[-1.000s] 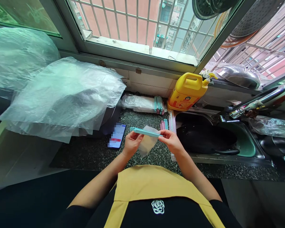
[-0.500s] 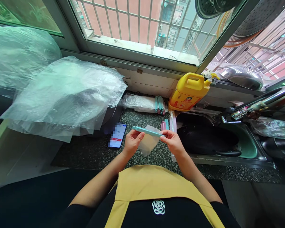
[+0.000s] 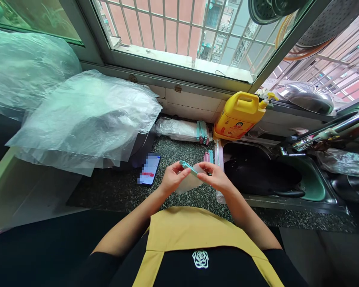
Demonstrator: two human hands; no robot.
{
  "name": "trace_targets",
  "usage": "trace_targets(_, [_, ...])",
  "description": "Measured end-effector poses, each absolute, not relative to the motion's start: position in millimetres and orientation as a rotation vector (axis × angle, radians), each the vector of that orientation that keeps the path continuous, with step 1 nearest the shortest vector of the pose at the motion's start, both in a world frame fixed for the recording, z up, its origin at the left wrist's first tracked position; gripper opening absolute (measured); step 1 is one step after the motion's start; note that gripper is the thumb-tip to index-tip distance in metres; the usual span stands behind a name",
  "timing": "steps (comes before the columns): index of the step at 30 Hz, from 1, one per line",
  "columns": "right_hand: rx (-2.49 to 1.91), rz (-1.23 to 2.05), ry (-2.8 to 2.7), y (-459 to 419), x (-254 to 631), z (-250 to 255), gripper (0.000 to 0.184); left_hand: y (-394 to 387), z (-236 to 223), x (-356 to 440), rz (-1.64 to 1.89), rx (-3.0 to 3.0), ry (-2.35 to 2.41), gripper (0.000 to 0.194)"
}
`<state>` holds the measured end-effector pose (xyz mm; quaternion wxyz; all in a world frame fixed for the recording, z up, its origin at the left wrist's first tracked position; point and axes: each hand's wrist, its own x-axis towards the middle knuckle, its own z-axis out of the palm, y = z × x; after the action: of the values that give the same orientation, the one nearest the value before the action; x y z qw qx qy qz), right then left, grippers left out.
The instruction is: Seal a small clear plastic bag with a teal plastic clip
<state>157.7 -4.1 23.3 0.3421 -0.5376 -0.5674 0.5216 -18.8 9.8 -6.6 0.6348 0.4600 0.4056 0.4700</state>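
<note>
My left hand (image 3: 174, 177) pinches one end of a teal bag clip (image 3: 189, 167), a long narrow strip. The clip's other end lies under the fingers of my right hand (image 3: 214, 175), which are closed around it and partly hide it. A translucent plastic bag (image 3: 188, 183) hangs below the clip, between both hands. Just beyond my right hand, several pink and teal clips (image 3: 208, 156) lie on the counter. Farther back is a clear packet (image 3: 179, 129) with more teal and pink clips (image 3: 202, 131) at its right end.
A phone (image 3: 149, 169) lies on the speckled counter (image 3: 113, 195) left of my hands. To the left, large plastic bags (image 3: 89, 115) bulge over the counter. A yellow jug (image 3: 241, 115) stands behind the sink, where a black wok (image 3: 263, 175) sits under the faucet (image 3: 332, 131).
Both hands have moved closer together along the clip, and the clip tilts more steeply down to the right. My right fingers now cover more of the bag's top.
</note>
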Motion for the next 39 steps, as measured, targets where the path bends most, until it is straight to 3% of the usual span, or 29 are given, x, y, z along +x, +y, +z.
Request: trace_targets(39, [-1.410, 1.153, -1.512, -13, 132, 17, 0.018, 13, -6, -23, 1.145, 1.235, 0.974, 0.026])
